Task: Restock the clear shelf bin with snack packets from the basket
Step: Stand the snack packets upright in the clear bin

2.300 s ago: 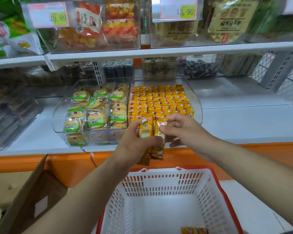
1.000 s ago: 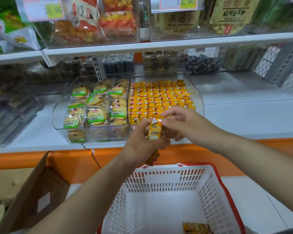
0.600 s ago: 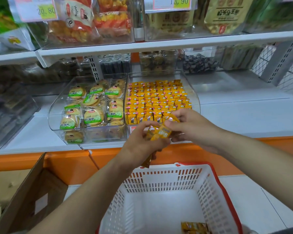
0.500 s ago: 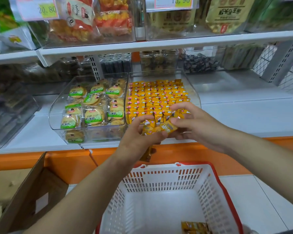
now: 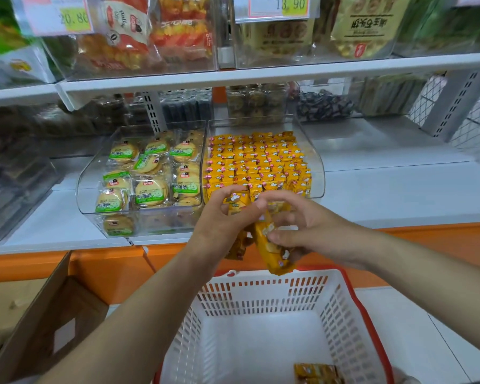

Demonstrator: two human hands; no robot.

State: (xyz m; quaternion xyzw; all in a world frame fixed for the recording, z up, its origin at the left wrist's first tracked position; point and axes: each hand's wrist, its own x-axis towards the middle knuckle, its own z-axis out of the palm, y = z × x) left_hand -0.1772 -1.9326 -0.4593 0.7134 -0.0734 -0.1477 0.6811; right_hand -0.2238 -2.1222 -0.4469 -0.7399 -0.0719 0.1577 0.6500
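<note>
Two grips meet just before one clear shelf bin (image 5: 318,164), above one white basket (image 5: 261,300). My left grip (image 5: 219,228) pinches one yellow snack packet (image 5: 234,203). My right grip (image 5: 316,231) curls round a second packet (image 5: 272,250), tilted. The bin holds tight rows of matching packets, too many to count. A few spare packets (image 5: 316,372) lie in the basket. Two price tags: one (image 5: 291,5) reads 13.90, the other (image 5: 74,18) begins 20.8.

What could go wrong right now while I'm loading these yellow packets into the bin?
The tilted packet is only pinched by the right hand above the basket, so it may drop into it. The clear bin looks packed to its front wall; pushing in the bunch of packets in the left hand might disturb the rows.
</note>
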